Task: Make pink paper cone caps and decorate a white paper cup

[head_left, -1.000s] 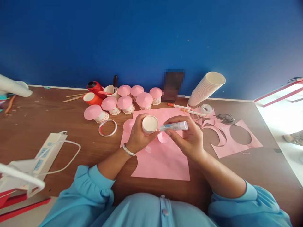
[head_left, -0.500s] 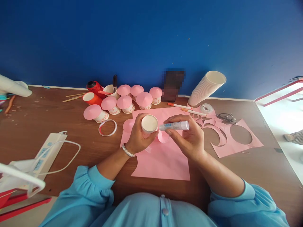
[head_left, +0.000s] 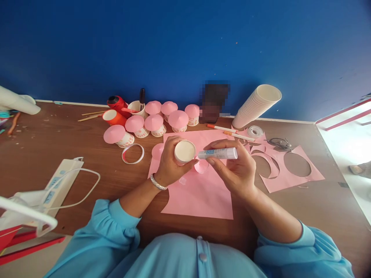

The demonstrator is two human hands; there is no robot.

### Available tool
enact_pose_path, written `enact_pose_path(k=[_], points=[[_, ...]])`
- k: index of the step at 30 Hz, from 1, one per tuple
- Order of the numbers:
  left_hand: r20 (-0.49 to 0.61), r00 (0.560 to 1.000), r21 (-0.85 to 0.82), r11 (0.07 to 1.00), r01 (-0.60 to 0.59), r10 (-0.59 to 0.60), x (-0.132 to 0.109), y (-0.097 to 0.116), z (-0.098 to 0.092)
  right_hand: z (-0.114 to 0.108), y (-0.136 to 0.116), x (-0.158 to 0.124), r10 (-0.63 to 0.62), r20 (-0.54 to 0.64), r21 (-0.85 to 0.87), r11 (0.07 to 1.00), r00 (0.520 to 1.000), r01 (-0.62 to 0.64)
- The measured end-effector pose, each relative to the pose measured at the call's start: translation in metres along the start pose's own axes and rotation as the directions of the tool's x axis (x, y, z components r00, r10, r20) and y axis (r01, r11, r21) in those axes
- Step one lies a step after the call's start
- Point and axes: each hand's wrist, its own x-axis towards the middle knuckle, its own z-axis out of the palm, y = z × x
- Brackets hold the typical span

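Observation:
My left hand [head_left: 169, 164] is wrapped round a small white paper cup [head_left: 184, 151], held bottom-up over a pink paper sheet [head_left: 199, 193]. My right hand [head_left: 234, 170] grips a white glue stick [head_left: 220, 154] lying sideways, its tip touching the cup's rim. A small pink paper circle [head_left: 201, 166] lies on the sheet just below the glue stick.
Several pink-capped cups [head_left: 153, 123] stand at the back beside an orange cup [head_left: 111, 117] and a red tool [head_left: 117, 103]. A stack of white cups [head_left: 255, 106], two markers [head_left: 223, 129], a tape roll [head_left: 255, 131], scissors [head_left: 279, 143] and cut pink paper [head_left: 290, 168] lie right. A power strip [head_left: 58, 181] lies left.
Both hands hold the same grip on cup and glue stick. The view has shifted slightly; the glue stick sits a little further right against the cup's rim.

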Motion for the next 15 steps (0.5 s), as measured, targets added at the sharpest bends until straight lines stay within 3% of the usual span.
enact_pose_path(k=[15], points=[[-0.009,1.0,0.019,0.999,-0.026,0.027,0.0011,0.0033,-0.0002,0.004,-0.0017,-0.0041,-0.145,0.039,-0.14,0.979,0.989,0.149]])
